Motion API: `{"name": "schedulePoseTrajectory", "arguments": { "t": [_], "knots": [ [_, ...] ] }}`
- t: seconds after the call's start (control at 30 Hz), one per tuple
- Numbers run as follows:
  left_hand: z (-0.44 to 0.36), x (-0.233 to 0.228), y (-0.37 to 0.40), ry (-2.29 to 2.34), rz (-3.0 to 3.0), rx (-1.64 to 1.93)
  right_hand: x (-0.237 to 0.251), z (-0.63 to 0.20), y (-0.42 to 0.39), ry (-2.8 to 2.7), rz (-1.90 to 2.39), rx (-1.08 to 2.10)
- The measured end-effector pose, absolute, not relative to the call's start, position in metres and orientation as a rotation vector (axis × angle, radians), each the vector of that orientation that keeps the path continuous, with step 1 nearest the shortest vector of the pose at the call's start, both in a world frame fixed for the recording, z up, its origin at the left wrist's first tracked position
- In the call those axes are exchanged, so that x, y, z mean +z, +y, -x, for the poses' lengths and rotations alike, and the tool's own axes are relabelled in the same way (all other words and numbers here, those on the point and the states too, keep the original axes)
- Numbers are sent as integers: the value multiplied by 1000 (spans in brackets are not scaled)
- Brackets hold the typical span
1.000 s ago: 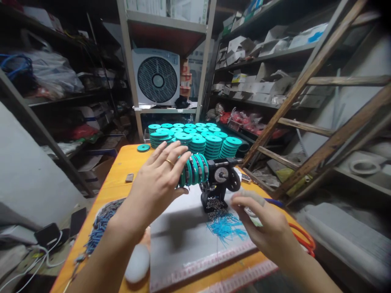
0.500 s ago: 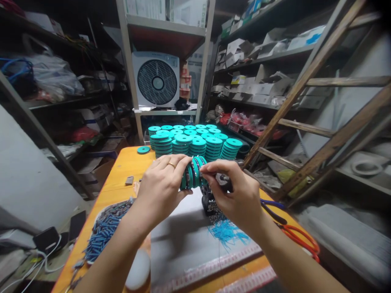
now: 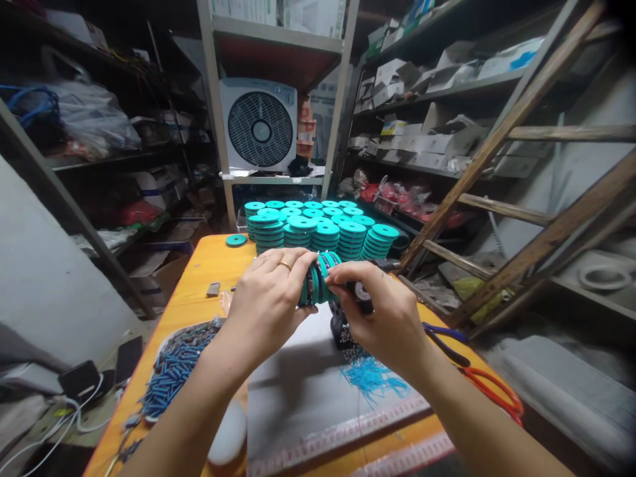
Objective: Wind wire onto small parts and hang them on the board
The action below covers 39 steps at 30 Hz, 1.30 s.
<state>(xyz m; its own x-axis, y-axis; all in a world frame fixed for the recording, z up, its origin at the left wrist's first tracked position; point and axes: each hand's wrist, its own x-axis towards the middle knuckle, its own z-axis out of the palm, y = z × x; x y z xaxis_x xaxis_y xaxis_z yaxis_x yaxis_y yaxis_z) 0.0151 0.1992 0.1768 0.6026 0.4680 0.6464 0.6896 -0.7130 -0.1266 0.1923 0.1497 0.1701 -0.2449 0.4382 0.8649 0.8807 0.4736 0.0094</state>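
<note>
My left hand [image 3: 271,291], a ring on one finger, is wrapped around a row of green spools [image 3: 322,271] turned on their sides. Dark and shiny bits show along the spools' rims. Thumb and index finger of my right hand [image 3: 380,308] are pinched together at the right end of this row; what lies between them is too small to make out. A black device [image 3: 340,328] stands partly hidden behind my right hand. Below it lie thin blue strands [image 3: 372,377] on a white board [image 3: 293,404].
Several stacks of green spools [image 3: 318,228] stand at the table's back, with a single spool [image 3: 236,240] beside them. A tray of blue tubes [image 3: 171,371] is on the left, a white round object [image 3: 227,434] nearer. Orange-handled scissors [image 3: 494,391] and blue-handled pliers [image 3: 450,338] lie right.
The view has shifted slightly, so everything sits a little further right. Both hands remain at the row of spools, with only a slight change in its tilt.
</note>
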Motion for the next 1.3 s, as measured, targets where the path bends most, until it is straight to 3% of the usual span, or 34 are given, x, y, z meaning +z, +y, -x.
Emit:
{"name": "schedulePoseTrajectory", "arguments": {
  "t": [1.3],
  "knots": [
    [-14,175,200,-938,2485,-868,142,-211,154,-2084,861,-790]
  ]
}}
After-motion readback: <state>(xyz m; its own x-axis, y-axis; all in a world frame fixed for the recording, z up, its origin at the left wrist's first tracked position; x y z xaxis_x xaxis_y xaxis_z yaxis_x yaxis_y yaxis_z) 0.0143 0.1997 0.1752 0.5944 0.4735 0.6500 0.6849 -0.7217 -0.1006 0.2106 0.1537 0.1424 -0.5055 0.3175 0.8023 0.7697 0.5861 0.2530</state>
